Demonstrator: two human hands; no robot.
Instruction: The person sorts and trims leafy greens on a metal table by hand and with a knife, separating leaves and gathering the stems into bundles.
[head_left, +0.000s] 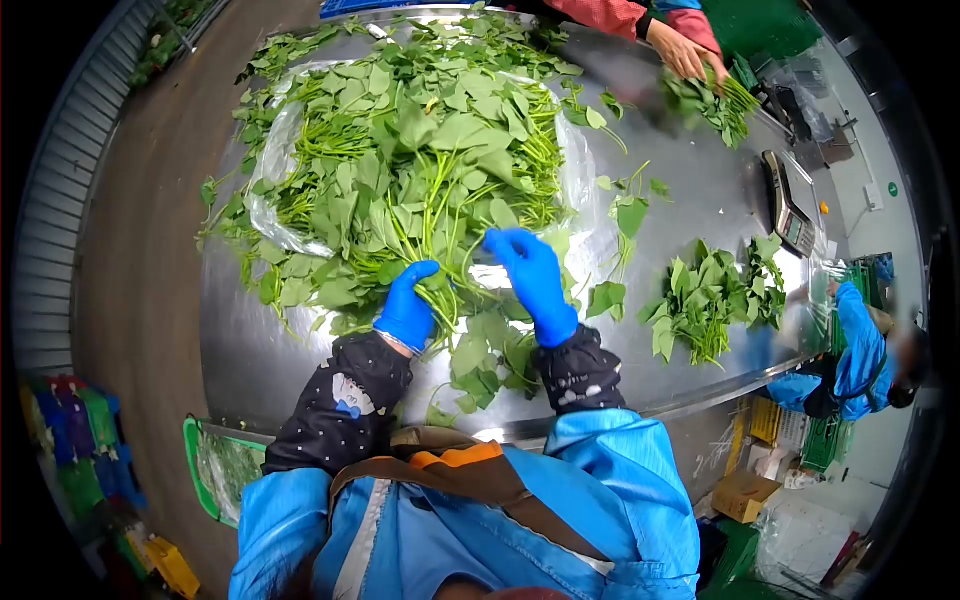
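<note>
My left hand [408, 308], in a blue glove, is closed around the lower stems of a bunch of leafy greens [432, 215] that look like sweet potato shoots. Their leaves point away from me over a large heap of the same greens [340, 190]. To the right of the bunch, my blue-gloved right hand [535, 285] has its fingers pinched together close to the stems. Whatever lies between those fingertips is too small to make out. Loose leaves [485, 360] lie on the metal table [690, 205] between and below my wrists.
Clear plastic sheeting [280, 165] lies around the heap. Bundled greens [710, 300] and a scale [790, 215] are at the right. Across the table, another person's hands [685, 52] handle greens [715, 105]. A person in blue [862, 350] is beyond the right edge; a green-rimmed basket [205, 470] stands lower left.
</note>
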